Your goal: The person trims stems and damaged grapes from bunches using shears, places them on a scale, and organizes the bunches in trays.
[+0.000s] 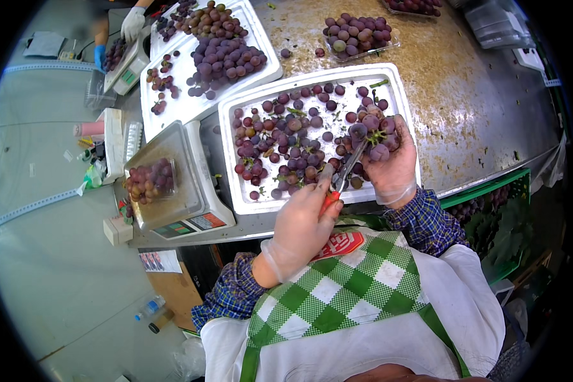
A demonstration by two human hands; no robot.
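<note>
My left hand, in a clear thin glove, grips small snips with red-orange handles. Their metal blades reach up to the stems of a small grape cluster. That cluster rests in my right hand, also clear-gloved and turned palm up, with its green stems facing me. Whether the blades are parted is hard to tell. Both hands are over the near right part of a white foam tray. Loose purple and reddish grapes and bits of green stem lie scattered in it.
A scale at left bears a clear punnet of grapes. Behind stands another foam tray with grape bunches. A filled punnet sits farther back. Another person's gloved hands are by a second scale. A green crate stands lower right.
</note>
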